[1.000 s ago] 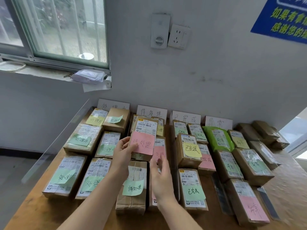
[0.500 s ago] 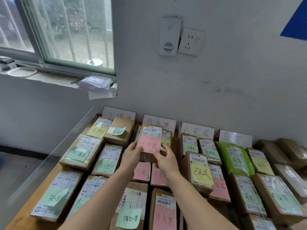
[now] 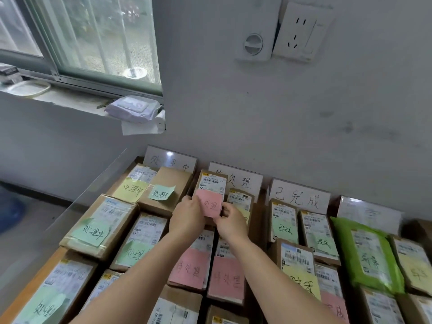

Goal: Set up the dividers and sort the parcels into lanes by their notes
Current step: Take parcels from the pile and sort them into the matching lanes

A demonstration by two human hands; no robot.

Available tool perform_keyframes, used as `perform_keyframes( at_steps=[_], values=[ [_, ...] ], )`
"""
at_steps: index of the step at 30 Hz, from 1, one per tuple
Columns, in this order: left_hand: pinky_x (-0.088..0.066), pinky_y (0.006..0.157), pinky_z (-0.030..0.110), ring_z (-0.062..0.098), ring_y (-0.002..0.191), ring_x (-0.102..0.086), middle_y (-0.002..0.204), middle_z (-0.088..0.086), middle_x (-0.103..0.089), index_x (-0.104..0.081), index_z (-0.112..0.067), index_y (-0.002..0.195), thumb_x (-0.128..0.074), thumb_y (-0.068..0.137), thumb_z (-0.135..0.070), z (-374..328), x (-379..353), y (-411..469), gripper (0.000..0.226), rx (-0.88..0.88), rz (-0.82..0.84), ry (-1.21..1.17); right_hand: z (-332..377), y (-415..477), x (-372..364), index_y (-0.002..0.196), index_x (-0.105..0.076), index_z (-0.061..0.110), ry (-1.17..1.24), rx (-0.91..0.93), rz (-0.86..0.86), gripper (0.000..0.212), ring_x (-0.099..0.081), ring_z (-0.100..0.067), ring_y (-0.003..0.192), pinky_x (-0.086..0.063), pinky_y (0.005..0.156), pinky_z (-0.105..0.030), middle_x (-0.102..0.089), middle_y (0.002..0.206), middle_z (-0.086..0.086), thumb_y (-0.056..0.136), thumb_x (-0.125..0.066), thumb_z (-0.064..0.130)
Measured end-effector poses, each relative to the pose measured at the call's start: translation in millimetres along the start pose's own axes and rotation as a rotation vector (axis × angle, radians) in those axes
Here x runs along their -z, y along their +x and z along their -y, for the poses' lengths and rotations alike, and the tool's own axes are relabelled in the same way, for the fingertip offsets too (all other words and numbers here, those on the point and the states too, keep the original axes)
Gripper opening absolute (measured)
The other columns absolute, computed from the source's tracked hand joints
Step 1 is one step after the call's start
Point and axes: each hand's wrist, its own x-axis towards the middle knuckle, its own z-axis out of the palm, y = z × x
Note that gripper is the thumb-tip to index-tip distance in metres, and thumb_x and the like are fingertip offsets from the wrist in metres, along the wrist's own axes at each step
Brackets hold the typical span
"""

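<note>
Parcel [image 3: 214,183] with pink note [image 3: 210,204]: far end of second lane, directly in front of lane card [image 3: 244,183], top edge overlapping it. Left hand [image 3: 187,215] grips parcel's left edge, fingers curled round it. Right hand [image 3: 230,222] pinches the lower right corner at the note. Resting or lifted: cannot tell. Brown box [image 3: 168,183] with green note just left; smaller parcel [image 3: 240,198] just right. Two pink-noted parcels [image 3: 190,267] lie nearer in the same lane. Clear divider sheet [image 3: 93,190] stands along table's left side
</note>
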Motion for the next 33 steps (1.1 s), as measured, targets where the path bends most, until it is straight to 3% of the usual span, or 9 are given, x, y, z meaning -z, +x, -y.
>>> perform_keyframes(
  at_steps=[6,14,20,24,30,33],
  values=[
    [-0.050,0.087,0.034,0.026,0.110,-0.055,0.122,0.012,-0.054,-0.051,-0.004,0.121,-0.049,0.093,-0.004,-9.4,-6.9,4.2,0.027,-0.019,0.018,0.172,-10.7,8.3,-4.6,0.127,-0.061,0.024,-0.083,0.082,-0.012,0.031,-0.058,-0.014,0.116,-0.049,0.086,-0.025,-0.065,0.124,0.006,0.096,-0.060,0.025],
    [-0.046,0.096,0.032,0.024,0.121,-0.040,0.130,0.006,-0.046,-0.048,-0.011,0.127,-0.056,0.091,-0.011,-7.0,-2.2,-6.6,0.037,-0.113,-0.011,0.330,-10.1,-4.5,6.7,0.130,-0.058,0.022,-0.180,0.157,-0.005,0.034,-0.057,-0.017,0.118,-0.048,0.093,-0.029,-0.063,0.127,0.003,0.096,-0.059,0.021],
    [-0.046,0.090,0.032,0.021,0.120,-0.044,0.128,0.001,-0.052,-0.052,-0.016,0.123,-0.055,0.095,-0.027,-9.7,17.9,-31.8,0.031,-0.239,-0.003,0.360,-8.9,-38.1,39.0,0.130,-0.057,0.015,-0.529,0.224,0.000,0.035,-0.056,-0.022,0.117,-0.049,0.092,-0.034,-0.060,0.129,-0.003,0.097,-0.054,0.025],
    [-0.046,0.094,0.034,0.021,0.121,-0.046,0.126,0.001,-0.053,-0.053,-0.015,0.125,-0.053,0.096,-0.028,-17.7,29.9,-58.3,0.031,-0.366,-0.017,0.383,-10.3,-77.9,60.4,0.134,-0.053,0.017,-0.722,0.228,-0.031,0.042,-0.051,-0.024,0.118,-0.048,0.094,-0.037,-0.058,0.127,-0.005,0.096,-0.056,0.033],
    [-0.049,0.086,0.033,0.018,0.113,-0.050,0.121,0.001,-0.055,-0.056,-0.017,0.122,-0.057,0.093,-0.020,-35.6,33.9,-113.7,0.029,-0.524,-0.014,0.384,-19.4,-150.6,92.1,0.133,-0.053,0.019,-0.834,0.200,-0.142,0.047,-0.049,-0.026,0.122,-0.044,0.100,-0.040,-0.055,0.128,-0.005,0.091,-0.062,0.040],
    [-0.052,0.090,0.034,0.019,0.116,-0.052,0.126,0.002,-0.056,-0.055,-0.016,0.126,-0.057,0.094,-0.020,-49.8,32.7,-141.8,0.032,-0.605,-0.005,0.381,-28.8,-184.4,114.2,0.133,-0.051,0.018,-0.883,0.154,-0.158,0.048,-0.047,-0.028,0.126,-0.045,0.099,-0.042,-0.053,0.133,-0.008,0.090,-0.062,0.039]
  ],
)
